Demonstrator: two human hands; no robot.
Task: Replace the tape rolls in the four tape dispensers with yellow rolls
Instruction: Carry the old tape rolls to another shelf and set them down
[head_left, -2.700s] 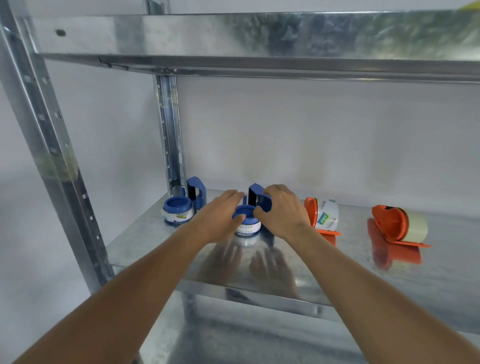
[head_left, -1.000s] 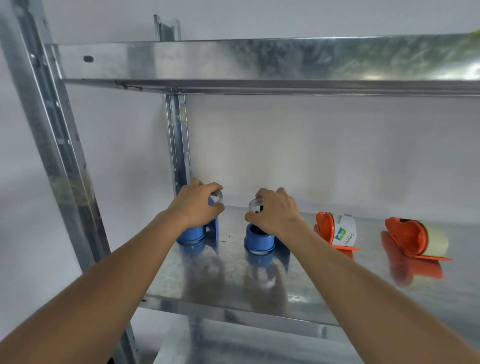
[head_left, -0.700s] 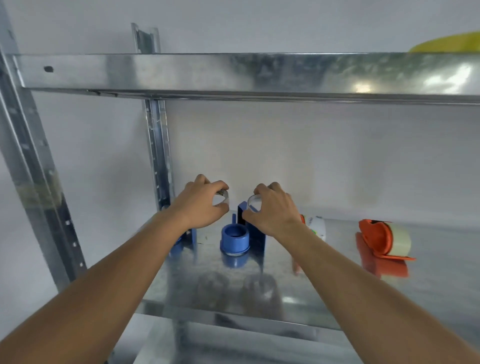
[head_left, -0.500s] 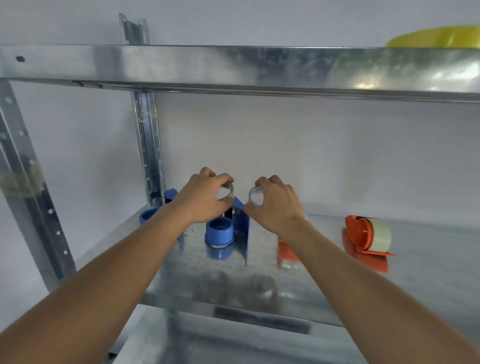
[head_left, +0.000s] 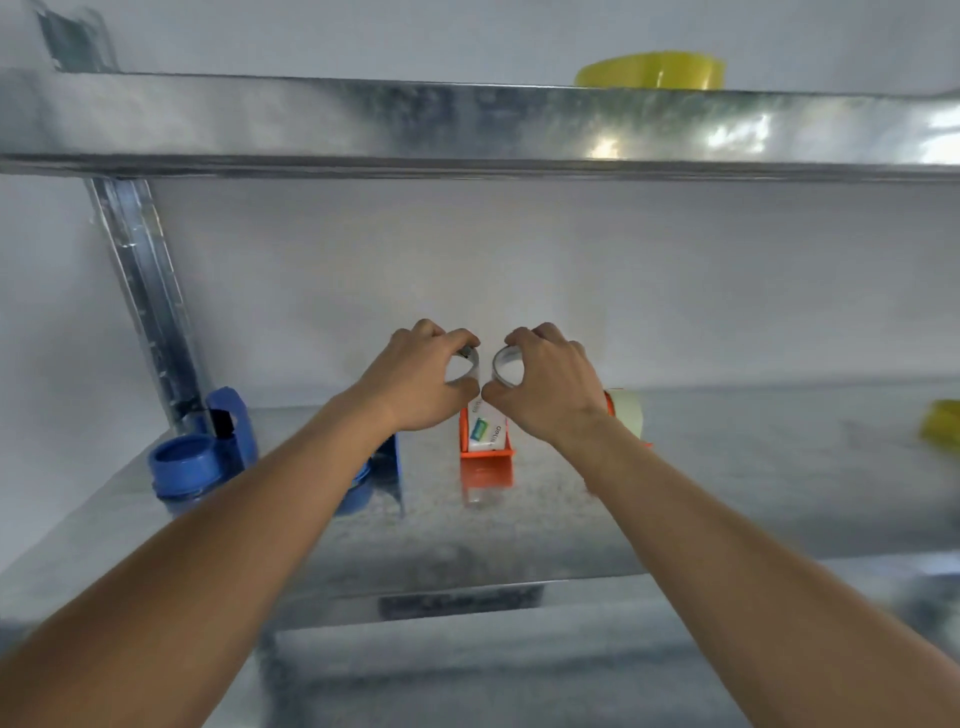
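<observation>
Both hands have lifted tape rings; dispenser label unreadable.

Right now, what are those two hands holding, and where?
Each holds a small tape roll by its rim: left hand one roll, right hand another.

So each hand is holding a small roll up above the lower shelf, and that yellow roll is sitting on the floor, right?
Not quite. The head view shows the yellow roll on the upper shelf, not the floor. The rest holds: the left hand and right hand each hold a small roll above the lower shelf.
</observation>
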